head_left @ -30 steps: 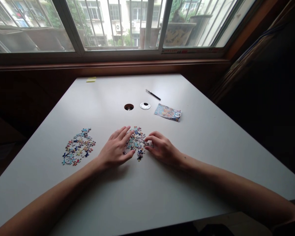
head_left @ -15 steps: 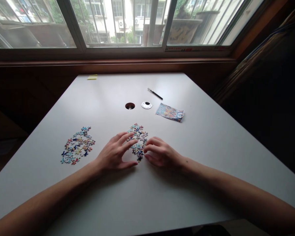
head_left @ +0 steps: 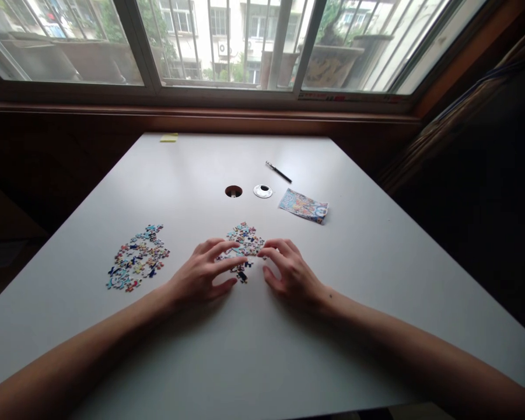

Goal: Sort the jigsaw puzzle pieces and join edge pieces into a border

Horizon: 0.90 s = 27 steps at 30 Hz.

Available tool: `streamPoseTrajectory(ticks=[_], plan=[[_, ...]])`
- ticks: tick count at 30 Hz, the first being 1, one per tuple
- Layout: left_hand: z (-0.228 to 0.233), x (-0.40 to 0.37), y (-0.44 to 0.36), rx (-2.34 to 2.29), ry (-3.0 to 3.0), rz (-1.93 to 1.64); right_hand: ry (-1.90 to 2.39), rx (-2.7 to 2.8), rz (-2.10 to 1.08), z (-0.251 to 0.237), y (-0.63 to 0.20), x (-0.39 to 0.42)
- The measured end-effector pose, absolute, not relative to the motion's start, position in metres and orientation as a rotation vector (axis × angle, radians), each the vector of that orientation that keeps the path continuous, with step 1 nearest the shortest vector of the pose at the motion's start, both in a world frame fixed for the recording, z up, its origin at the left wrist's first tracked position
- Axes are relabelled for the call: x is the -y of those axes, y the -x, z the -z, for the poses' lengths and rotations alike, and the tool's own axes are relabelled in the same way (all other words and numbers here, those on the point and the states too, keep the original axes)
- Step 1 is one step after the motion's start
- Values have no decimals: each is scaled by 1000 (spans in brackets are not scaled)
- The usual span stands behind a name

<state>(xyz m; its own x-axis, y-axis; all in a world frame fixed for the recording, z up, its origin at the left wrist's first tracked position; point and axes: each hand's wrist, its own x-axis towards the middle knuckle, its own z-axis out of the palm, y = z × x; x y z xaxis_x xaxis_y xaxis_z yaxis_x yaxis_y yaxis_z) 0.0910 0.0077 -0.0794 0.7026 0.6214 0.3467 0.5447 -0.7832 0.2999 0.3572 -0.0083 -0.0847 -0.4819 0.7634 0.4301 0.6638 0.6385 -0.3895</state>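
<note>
A heap of small jigsaw pieces (head_left: 245, 234) lies on the white table between my hands. My left hand (head_left: 205, 269) is at the heap's left side, fingers spread and reaching over some of the pieces. On the right side, my right hand (head_left: 287, 269) has its fingers bent and parted, with the fingertips at the edge of the pieces. I see nothing held in either hand. Some pieces are hidden beneath the left fingers. A second spread of jigsaw pieces (head_left: 137, 259) lies farther left, apart from both hands.
A colourful printed sheet (head_left: 304, 205) lies beyond my right hand, with a black pen (head_left: 279, 172) behind it. A round grommet cover (head_left: 263, 191) sits beside a cable hole (head_left: 233, 192). A yellow sticky note (head_left: 168, 137) is near the white table's (head_left: 192, 361) far edge, below the window.
My right hand's fingers have spread and its thumb has moved away from the heap. The lower pieces have shifted slightly left, and my left hand has drawn back a little. The view has tilted slightly.
</note>
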Motion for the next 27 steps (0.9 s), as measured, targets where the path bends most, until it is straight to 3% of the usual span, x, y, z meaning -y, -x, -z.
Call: streamPoseTrajectory(ticks=[5,13,19,27], plan=[[84,-10,-91,-642,-2637,-687,1166,2216,-336,87,-357,6],[89,-9,-92,-683,-2511,-756,1073,2139,-502,92,-360,4],[82,-9,-93,-984,-2564,-892,1115,2155,-364,88,-360,6],[78,-7,-97,-1013,-2618,-702,1008,2340,-312,84,-359,10]])
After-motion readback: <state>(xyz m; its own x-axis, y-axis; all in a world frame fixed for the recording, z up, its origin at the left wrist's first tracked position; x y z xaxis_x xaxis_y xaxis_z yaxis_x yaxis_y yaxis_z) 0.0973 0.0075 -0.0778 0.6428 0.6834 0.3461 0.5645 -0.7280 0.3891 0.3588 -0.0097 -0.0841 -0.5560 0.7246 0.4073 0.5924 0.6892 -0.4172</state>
